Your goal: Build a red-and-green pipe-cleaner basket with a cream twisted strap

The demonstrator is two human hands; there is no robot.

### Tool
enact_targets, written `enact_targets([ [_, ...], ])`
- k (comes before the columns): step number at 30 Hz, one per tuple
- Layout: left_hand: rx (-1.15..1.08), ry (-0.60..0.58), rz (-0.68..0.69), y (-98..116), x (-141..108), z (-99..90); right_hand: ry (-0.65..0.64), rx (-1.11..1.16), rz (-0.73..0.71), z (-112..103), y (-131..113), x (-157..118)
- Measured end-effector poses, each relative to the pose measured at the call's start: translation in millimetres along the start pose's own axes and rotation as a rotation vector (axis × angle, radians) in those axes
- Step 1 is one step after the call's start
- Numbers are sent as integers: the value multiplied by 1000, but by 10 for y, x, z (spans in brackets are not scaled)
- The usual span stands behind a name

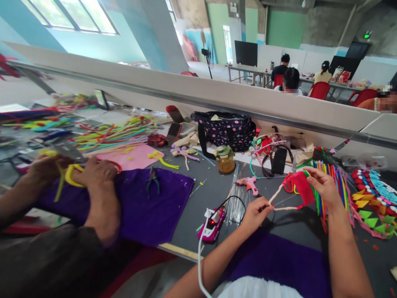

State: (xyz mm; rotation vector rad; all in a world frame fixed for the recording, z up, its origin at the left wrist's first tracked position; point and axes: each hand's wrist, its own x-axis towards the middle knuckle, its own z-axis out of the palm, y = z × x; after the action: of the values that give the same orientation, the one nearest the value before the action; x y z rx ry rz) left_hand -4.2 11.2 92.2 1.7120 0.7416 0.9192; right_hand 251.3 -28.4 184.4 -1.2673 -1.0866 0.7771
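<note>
My left hand (257, 213) pinches the joined ends of two cream fuzzy stems, which look like pipe cleaners. They run to a flat pinkish-red fuzzy piece (303, 188) with a green edge at its top. At that green edge, my right hand (324, 186) grips the piece between thumb and fingers. It is held up over the dark table, stems pointing left. Behind it lie scissors (289, 187) with red and yellow handles, partly hidden. A pink glue gun (248, 184) rests beyond my left hand, near a bundle of clear glue sticks (237, 203).
At left, a co-worker's hands (101, 176) work with scissors and yellow stems over purple cloth (155, 211). Pliers (153, 182), a jar (225, 159), a dotted bag (228, 130) and a purple device (212, 225) with a white cable stand around. Coloured stems (336, 182) lie at right.
</note>
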Motion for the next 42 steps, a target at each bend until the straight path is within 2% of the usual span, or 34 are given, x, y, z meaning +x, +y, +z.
enact_targets([
  [3, 44, -31, 39, 8, -40, -4, -134, -118, -28, 44, -186, 11],
  [6, 68, -56, 62, 3, -65, -10, -205, -214, -18, 74, -272, -23],
  [15, 82, -65, 111, -7, -60, -41, -147, -292, -11, 109, -289, -101],
  [20, 92, -48, 109, -21, -60, -43, -213, -264, -7, 99, -299, -69],
  [24, 110, -48, 109, -18, -64, -48, -244, -350, -13, 104, -295, -74],
  [28, 73, -89, 30, -31, -70, -16, -227, -373, -22, 151, -257, -60],
  [33, -275, -108, -242, -60, -74, 49, -202, -194, 29, 74, -116, 19],
  [36, -429, -50, -386, -84, -45, 53, -137, -112, 132, -44, 71, 29],
  [40, -517, 75, -450, -138, 26, 35, -63, -36, 286, -118, 354, -26],
  [42, -551, 113, -479, -164, 54, 33, -36, 23, 307, -101, 446, -45],
])
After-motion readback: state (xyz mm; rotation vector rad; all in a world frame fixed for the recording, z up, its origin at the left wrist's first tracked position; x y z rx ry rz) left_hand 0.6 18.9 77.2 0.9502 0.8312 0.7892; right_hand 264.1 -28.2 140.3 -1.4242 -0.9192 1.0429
